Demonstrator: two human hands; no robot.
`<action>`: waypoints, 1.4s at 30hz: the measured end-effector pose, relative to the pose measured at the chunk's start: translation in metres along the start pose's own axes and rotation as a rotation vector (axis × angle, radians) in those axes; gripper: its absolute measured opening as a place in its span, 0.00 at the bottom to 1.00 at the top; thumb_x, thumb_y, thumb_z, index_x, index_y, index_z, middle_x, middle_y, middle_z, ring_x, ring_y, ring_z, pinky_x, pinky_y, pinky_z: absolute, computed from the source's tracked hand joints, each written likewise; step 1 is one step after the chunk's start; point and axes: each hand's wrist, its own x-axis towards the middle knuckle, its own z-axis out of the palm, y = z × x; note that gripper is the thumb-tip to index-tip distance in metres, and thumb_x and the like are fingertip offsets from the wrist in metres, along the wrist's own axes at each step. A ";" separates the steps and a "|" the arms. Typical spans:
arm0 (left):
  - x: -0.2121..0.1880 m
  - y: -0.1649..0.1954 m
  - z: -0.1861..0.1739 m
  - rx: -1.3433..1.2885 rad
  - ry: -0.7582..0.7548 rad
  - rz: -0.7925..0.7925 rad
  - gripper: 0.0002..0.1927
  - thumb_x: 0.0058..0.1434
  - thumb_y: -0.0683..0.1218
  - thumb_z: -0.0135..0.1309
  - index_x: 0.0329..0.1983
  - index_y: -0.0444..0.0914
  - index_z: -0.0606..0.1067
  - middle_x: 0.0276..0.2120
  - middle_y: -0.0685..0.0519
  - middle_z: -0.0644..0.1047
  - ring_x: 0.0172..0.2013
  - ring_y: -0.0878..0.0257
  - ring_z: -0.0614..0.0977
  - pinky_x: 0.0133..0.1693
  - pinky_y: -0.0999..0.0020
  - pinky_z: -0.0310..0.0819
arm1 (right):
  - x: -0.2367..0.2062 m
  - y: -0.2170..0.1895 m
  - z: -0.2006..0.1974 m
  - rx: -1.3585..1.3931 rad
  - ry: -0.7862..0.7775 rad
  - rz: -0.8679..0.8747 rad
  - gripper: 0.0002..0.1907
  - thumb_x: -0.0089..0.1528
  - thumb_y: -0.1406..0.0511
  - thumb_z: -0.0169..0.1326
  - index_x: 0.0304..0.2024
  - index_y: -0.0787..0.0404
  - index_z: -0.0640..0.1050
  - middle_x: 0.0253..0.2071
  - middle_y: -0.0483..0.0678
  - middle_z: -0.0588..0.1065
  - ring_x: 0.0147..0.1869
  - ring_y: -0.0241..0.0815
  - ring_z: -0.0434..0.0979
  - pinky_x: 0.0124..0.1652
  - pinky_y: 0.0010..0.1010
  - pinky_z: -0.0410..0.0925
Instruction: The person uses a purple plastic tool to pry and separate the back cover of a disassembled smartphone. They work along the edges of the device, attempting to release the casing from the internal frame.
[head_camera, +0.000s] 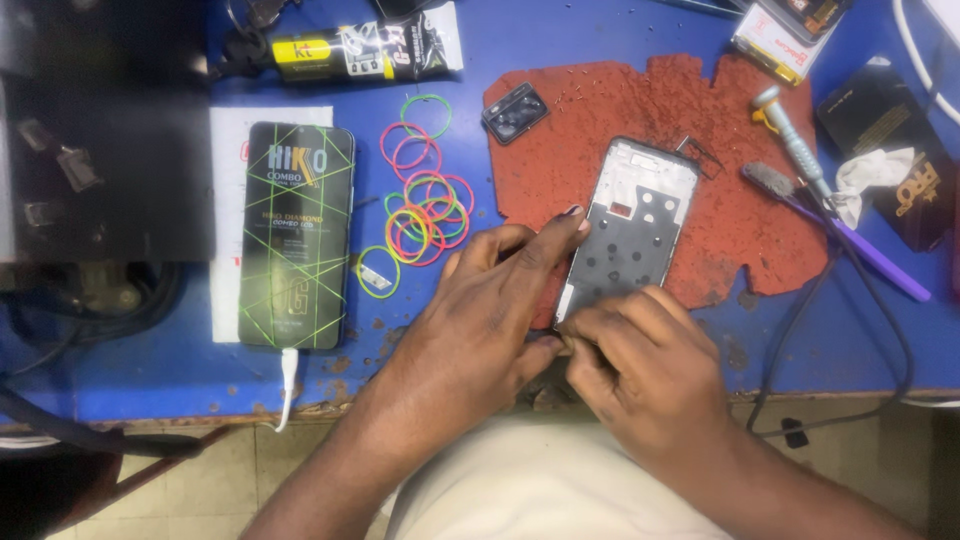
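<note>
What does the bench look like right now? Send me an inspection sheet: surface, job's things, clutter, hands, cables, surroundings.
Surface: blue table, chipped along the near edge; worn red mat on it.
Job's things: phone frame lying on the mat, camera cover beside it.
Clutter: coloured rubber bands, glue tube, phone with film, screwdriver, purple brush, dark box.
Hands: left hand pressing the frame's left edge; right hand at its near corner, any tool hidden.
Cables: white cable plugged into the phone; black cable loops right.
Surroundings: tiled floor below.
</note>
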 end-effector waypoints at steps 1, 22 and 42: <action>0.000 0.000 0.000 0.005 0.002 0.002 0.48 0.51 0.41 0.65 0.73 0.35 0.56 0.60 0.45 0.75 0.64 0.45 0.69 0.63 0.51 0.62 | 0.000 0.001 -0.001 0.002 -0.020 0.002 0.11 0.52 0.73 0.62 0.38 0.65 0.79 0.36 0.52 0.76 0.38 0.51 0.76 0.37 0.39 0.70; -0.001 0.004 -0.003 0.037 0.019 0.054 0.42 0.49 0.45 0.68 0.67 0.37 0.65 0.67 0.47 0.68 0.63 0.44 0.68 0.63 0.50 0.62 | 0.052 0.047 -0.027 -0.060 0.144 0.133 0.07 0.65 0.72 0.63 0.47 0.64 0.83 0.39 0.51 0.79 0.39 0.41 0.80 0.39 0.30 0.71; 0.001 0.003 0.004 0.094 0.003 0.057 0.32 0.50 0.48 0.66 0.59 0.35 0.73 0.67 0.49 0.67 0.62 0.49 0.69 0.60 0.51 0.62 | 0.072 0.063 -0.011 -0.215 0.132 -0.009 0.07 0.64 0.72 0.62 0.44 0.64 0.82 0.38 0.53 0.77 0.41 0.49 0.79 0.43 0.38 0.70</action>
